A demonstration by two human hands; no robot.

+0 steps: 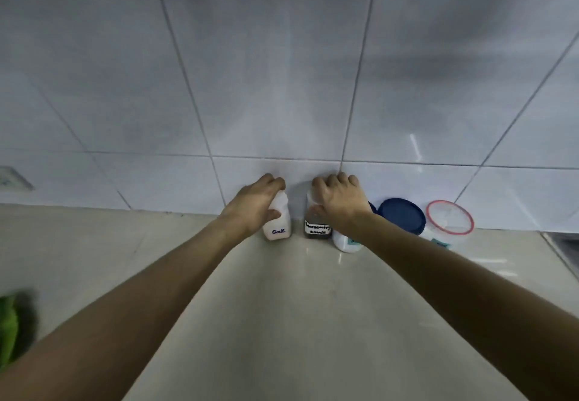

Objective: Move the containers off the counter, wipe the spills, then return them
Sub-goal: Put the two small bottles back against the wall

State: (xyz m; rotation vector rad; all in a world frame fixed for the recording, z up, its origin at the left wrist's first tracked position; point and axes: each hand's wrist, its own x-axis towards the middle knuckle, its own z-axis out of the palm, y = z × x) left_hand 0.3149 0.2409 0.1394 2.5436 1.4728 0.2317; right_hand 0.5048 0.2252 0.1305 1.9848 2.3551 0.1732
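Several containers stand in a row against the tiled wall on the beige counter. My left hand is closed around the top of a white jar labelled "Salt". Just to its right, my right hand grips the top of a dark sauce jar with a black-and-white label. Both jars stand upright on the counter. Partly hidden behind my right forearm is a white container. Further right come a blue-lidded tub and a clear tub with a red-rimmed lid.
A green cloth lies at the counter's left edge. A sink rim shows at the far right. A wall socket sits low on the tiles at the left. The white tiled wall rises directly behind the containers.
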